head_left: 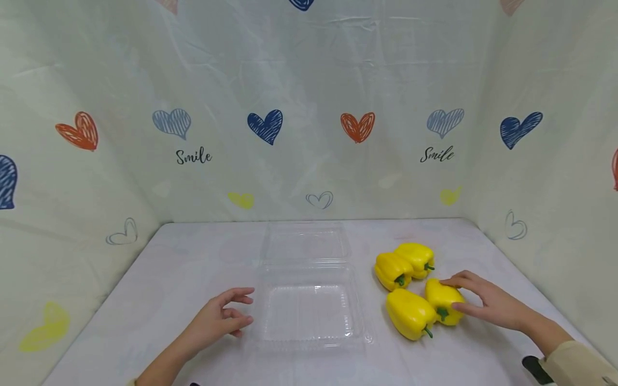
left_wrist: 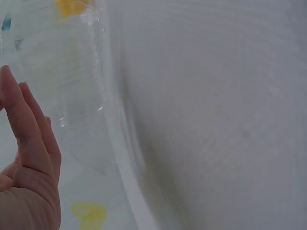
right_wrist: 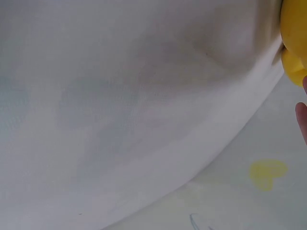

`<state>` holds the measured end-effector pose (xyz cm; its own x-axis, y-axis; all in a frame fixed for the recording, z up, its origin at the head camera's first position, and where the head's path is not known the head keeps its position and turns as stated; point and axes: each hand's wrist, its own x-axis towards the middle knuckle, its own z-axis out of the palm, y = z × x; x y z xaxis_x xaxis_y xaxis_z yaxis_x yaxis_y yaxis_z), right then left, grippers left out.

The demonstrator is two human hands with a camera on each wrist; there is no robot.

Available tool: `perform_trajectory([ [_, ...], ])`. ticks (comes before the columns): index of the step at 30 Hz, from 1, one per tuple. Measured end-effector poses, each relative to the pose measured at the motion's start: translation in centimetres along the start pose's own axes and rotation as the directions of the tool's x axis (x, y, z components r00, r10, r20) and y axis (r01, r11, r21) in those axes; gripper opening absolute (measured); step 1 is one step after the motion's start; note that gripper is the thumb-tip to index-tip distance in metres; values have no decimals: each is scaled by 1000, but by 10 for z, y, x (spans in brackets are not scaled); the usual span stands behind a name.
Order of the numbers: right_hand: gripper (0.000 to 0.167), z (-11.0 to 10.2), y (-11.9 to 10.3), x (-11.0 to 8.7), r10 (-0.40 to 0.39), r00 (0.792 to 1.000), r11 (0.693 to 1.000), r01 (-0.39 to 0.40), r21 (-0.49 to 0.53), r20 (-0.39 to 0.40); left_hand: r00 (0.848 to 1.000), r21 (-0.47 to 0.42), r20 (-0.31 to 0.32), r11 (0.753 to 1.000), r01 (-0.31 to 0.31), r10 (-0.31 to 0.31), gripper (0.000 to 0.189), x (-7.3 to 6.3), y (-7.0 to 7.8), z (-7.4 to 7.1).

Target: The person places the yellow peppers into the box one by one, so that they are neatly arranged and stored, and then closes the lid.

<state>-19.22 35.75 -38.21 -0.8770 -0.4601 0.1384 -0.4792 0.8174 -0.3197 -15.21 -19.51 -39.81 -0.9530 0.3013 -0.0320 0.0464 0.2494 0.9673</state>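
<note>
Several yellow bell peppers with green stems lie on the right half of the table in the head view. My right hand (head_left: 497, 301) is at the rightmost bell pepper (head_left: 443, 300), fingers reaching over its top and thumb by its right side; firm contact cannot be made out. Only fingertips (right_wrist: 302, 117) of that hand show in the right wrist view, beside yellow peppers (right_wrist: 295, 28). A clear plastic clamshell box (head_left: 263, 316) lies unfolded at the middle, with its lid (head_left: 304, 241) to the back. My left hand (head_left: 212, 321), loosely bent and holding nothing, hovers left of the box.
Against the rightmost pepper lies another bell pepper (head_left: 409, 313). Two more, a nearer pepper (head_left: 392, 268) and a farther pepper (head_left: 414, 257), touch behind them. A white cloth covers the table (head_left: 193, 268). Heart-printed curtains (head_left: 309, 80) enclose the back and sides.
</note>
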Motion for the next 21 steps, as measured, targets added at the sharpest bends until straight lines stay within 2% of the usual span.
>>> perform_trajectory([
  [2,44,-1,0,0,37,999,999,-37,-3,15,1000,-6,-5,1000,9,-9,61,0,0,1],
  [5,44,-1,1,-1,38,999,999,-38,-21,3,1000,-14,-16,1000,27,-27,61,0,2,2],
  [14,40,-2,5,-12,-6,999,1000,6,-9,-39,997,-5,-42,998,65,-65,61,-1,3,4],
  [21,35,-1,13,-17,-89,991,995,84,-53,-104,995,-18,-47,996,88,-88,61,-2,6,5],
])
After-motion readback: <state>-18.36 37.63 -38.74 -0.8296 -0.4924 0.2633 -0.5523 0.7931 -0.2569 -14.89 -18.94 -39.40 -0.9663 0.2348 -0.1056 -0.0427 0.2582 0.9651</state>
